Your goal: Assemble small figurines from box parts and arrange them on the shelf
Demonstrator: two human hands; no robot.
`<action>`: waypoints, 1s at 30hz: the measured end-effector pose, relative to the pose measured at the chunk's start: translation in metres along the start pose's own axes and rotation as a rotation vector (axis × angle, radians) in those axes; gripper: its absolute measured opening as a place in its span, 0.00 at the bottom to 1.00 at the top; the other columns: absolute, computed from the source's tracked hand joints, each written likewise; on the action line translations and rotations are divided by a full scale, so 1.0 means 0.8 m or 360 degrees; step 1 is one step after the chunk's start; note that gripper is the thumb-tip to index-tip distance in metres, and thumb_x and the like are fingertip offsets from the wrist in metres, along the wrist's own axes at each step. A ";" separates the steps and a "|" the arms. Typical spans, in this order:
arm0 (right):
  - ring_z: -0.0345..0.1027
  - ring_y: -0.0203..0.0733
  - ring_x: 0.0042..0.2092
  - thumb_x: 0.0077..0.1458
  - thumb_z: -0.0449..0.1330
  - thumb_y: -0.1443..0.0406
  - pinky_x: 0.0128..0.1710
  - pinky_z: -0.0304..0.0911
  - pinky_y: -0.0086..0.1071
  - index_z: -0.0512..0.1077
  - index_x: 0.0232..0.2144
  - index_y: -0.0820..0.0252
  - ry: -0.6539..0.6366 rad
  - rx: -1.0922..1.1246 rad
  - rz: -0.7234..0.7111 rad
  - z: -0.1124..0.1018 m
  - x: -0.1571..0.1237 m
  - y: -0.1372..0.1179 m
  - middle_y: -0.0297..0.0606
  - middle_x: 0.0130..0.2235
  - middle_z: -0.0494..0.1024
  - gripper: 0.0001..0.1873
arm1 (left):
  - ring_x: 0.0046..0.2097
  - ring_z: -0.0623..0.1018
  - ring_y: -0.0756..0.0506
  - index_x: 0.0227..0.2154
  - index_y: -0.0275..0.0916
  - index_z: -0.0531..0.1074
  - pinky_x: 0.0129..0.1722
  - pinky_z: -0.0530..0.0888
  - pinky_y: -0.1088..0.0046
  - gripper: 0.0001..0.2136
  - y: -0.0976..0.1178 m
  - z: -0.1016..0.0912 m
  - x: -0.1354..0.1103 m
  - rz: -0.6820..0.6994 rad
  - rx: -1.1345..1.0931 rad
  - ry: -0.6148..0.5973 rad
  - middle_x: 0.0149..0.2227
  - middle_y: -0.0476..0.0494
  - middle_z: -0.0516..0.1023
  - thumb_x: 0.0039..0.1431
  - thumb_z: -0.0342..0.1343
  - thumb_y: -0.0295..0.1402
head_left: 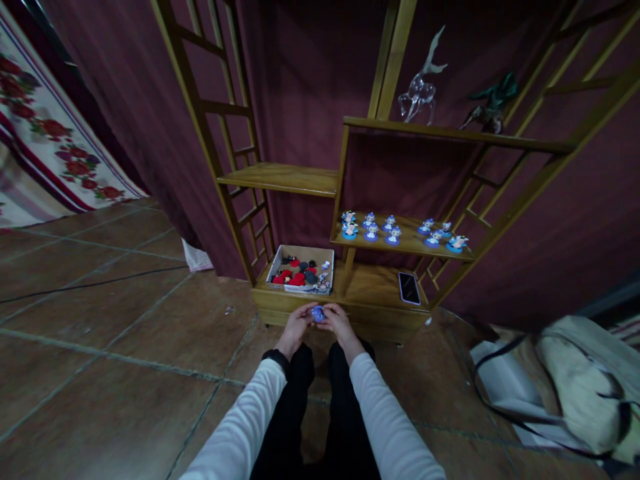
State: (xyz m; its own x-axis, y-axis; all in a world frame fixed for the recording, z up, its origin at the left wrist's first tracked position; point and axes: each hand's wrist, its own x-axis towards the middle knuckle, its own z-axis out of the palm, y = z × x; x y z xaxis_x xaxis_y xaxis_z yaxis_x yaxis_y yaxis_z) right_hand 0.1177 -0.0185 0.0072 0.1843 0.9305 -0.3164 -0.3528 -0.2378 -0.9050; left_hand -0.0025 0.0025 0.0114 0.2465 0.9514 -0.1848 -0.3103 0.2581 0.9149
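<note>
Between my two hands is a small purple figurine (319,313), held just in front of the low shelf. My left hand (299,323) grips its left side with the fingers, and my right hand (338,321) closes on its right side. Just beyond them sits a white cardboard box (275,268) with red, black and white small figures in it. Up on the middle right shelf (410,241) several small figurines (371,231) stand in groups, purple-and-white ones and some with blue bases.
A phone (409,288) lies on the low shelf at right. The top shelf carries a clear glass deer (419,93) and a dark green statuette (493,107). An upper left shelf (280,177) overhangs the box. Bags (575,380) lie on the floor at right; a black cable (100,287) crosses the tiles at left.
</note>
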 end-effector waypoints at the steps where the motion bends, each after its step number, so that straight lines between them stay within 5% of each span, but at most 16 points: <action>1: 0.68 0.34 0.24 0.39 0.61 0.55 0.26 0.67 0.33 0.66 0.31 0.57 0.0009 -0.0004 -0.0009 -0.001 0.001 0.001 0.32 0.27 0.73 0.17 | 0.27 0.72 0.51 0.37 0.35 0.75 0.24 0.63 0.79 0.21 0.000 0.000 0.000 -0.0024 -0.0015 -0.0002 0.31 0.42 0.78 0.34 0.59 0.21; 16: 0.67 0.32 0.24 0.38 0.61 0.54 0.28 0.66 0.30 0.69 0.34 0.58 0.0020 0.0090 -0.0041 -0.004 -0.002 -0.005 0.32 0.26 0.74 0.20 | 0.34 0.76 0.49 0.36 0.34 0.73 0.38 0.69 0.74 0.19 0.006 -0.001 -0.007 -0.0168 -0.0218 -0.0243 0.34 0.41 0.78 0.36 0.65 0.26; 30: 0.69 0.36 0.31 0.34 0.64 0.61 0.35 0.64 0.33 0.70 0.36 0.56 -0.0129 0.0116 -0.0077 -0.005 -0.011 -0.007 0.34 0.33 0.76 0.21 | 0.34 0.75 0.48 0.36 0.34 0.73 0.38 0.68 0.72 0.21 0.001 0.000 -0.003 -0.0042 -0.0161 -0.0144 0.32 0.42 0.78 0.32 0.67 0.28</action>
State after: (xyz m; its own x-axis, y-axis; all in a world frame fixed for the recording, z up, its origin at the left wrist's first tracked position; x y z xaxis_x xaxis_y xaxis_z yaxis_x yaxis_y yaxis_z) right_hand 0.1220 -0.0264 0.0142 0.1290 0.9606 -0.2460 -0.4114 -0.1739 -0.8947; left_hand -0.0030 0.0006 0.0128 0.3364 0.9261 -0.1707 -0.3927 0.3027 0.8684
